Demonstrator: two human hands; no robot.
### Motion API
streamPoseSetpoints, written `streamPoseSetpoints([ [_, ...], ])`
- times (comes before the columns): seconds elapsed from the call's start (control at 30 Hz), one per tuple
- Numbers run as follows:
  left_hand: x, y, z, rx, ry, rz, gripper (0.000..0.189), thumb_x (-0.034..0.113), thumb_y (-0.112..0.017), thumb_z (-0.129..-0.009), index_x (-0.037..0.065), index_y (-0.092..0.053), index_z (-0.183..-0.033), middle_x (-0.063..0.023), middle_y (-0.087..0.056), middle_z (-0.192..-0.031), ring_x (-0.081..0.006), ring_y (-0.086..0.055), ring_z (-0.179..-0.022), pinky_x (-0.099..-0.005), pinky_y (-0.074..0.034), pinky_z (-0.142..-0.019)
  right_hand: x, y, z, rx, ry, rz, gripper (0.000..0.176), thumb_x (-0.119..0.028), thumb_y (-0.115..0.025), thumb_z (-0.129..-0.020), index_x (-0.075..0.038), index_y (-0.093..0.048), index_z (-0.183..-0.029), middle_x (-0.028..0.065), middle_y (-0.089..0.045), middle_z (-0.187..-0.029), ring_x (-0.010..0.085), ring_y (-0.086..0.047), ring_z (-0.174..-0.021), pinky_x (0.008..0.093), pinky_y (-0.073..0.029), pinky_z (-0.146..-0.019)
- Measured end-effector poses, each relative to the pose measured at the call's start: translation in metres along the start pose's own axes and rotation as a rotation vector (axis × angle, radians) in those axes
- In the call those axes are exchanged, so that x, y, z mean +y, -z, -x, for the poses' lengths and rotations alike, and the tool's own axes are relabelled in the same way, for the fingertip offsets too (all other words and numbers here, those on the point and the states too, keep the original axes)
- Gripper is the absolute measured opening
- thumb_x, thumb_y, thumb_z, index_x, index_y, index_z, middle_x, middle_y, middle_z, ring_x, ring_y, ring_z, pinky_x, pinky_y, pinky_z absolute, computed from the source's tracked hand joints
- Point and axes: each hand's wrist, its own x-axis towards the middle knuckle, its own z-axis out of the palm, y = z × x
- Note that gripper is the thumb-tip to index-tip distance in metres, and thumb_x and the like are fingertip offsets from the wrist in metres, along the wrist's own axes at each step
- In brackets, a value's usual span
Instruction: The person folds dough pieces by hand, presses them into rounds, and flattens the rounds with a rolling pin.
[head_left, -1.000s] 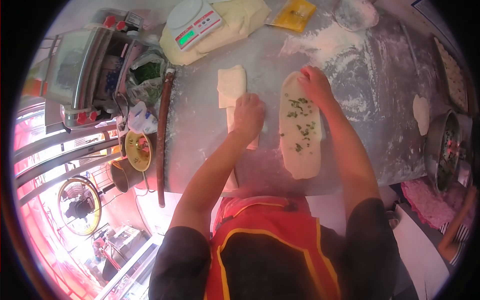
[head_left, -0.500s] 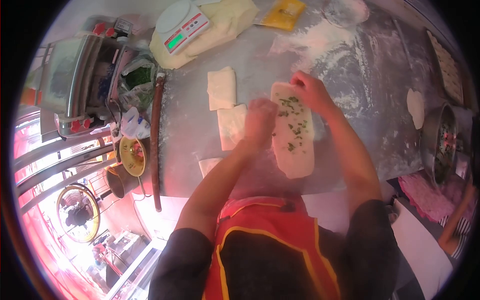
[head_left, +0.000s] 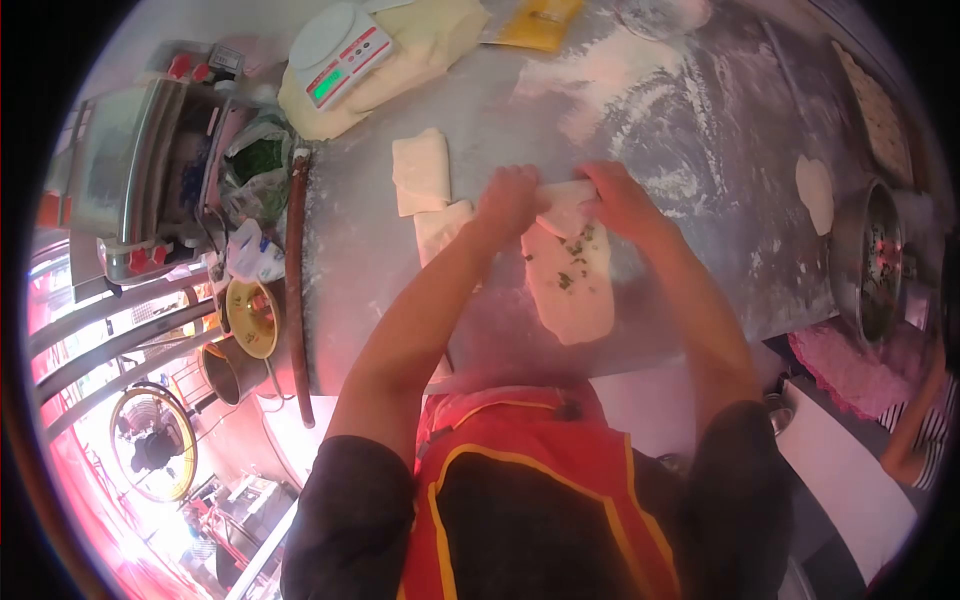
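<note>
A long flat piece of dough (head_left: 572, 308), sprinkled with chopped green onion (head_left: 570, 262), lies on the grey floured worktop. Its far end is folded over toward me. My left hand (head_left: 511, 198) is closed on the left corner of that fold, and my right hand (head_left: 618, 198) grips the right corner. Left of it lie folded dough pieces, a nearly square one (head_left: 421, 172) and another (head_left: 440, 228) partly behind my left forearm.
A kitchen scale (head_left: 340, 55) sits on a big dough mass (head_left: 420, 70) at the back left, near a yellow packet (head_left: 540, 24). A long rolling pin (head_left: 298, 290) lies along the left edge. A metal bowl (head_left: 868, 270) stands right, beside a flat dough piece (head_left: 815, 195). Another person's arm (head_left: 915, 430) shows at far right.
Both hands have taken the far corners of the dough and folded that end over toward me, covering part of the green onion. The view has shifted slightly.
</note>
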Motion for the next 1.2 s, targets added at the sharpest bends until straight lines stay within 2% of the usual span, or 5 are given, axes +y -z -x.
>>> streamPoseSetpoints([
  [0.17,-0.015,0.002,-0.013,-0.121,-0.072,0.065,0.029,0.021,-0.069,-0.074,0.002,-0.064,-0.095,-0.0157,-0.064,-0.096,-0.0385,-0.06,-0.091,-0.0431,-0.05,-0.078,0.013,-0.002,-0.017,-0.273,-0.133,-0.016,0.033,-0.009,-0.069,-0.069,-0.005,-0.057,-0.099,0.0162,-0.058,-0.101,0.0356,-0.051,-0.104,0.0434,-0.043,-0.09],
  [0.53,-0.004,-0.044,0.115,0.204,-0.542,-0.102,0.031,0.013,-0.066,-0.075,0.009,-0.06,-0.106,-0.0097,-0.059,-0.113,-0.0303,-0.055,-0.109,-0.0422,-0.047,-0.087,-0.029,-0.008,0.104,-0.059,0.245,0.149,0.02,-0.008,-0.058,-0.076,-0.004,-0.059,-0.096,0.0127,-0.057,-0.106,0.0339,-0.053,-0.104,0.0443,-0.041,-0.092],
  [0.83,0.003,-0.033,0.083,0.246,-0.351,0.131,0.028,0.023,-0.071,-0.077,0.008,-0.062,-0.1,-0.0105,-0.059,-0.114,-0.0333,-0.052,-0.109,-0.0437,-0.045,-0.088,-0.029,0.012,0.081,-0.055,-0.004,-0.039,0.027,-0.007,-0.067,-0.076,-0.005,-0.061,-0.103,0.0143,-0.057,-0.113,0.0356,-0.051,-0.107,0.0413,-0.04,-0.096],
  [1.03,0.018,-0.022,0.053,-0.338,-0.05,-0.039,0.029,0.022,-0.074,-0.074,0.008,-0.061,-0.096,-0.0136,-0.059,-0.109,-0.035,-0.053,-0.104,-0.0443,-0.046,-0.082,-0.013,-0.005,0.054,-0.451,-0.09,0.106,0.037,-0.015,-0.074,-0.07,-0.006,-0.059,-0.102,0.014,-0.056,-0.108,0.0347,-0.05,-0.105,0.041,-0.039,-0.095],
  [1.2,0.016,-0.03,0.092,0.017,-0.447,-0.005,0.033,0.026,-0.07,-0.075,0.008,-0.06,-0.102,-0.0154,-0.058,-0.113,-0.0374,-0.055,-0.103,-0.0448,-0.048,-0.081,-0.033,-0.001,0.097,-0.169,0.088,0.106,0.03,-0.01,-0.069,-0.069,-0.006,-0.057,-0.096,0.0129,-0.054,-0.099,0.0342,-0.052,-0.097,0.0432,-0.041,-0.089],
])
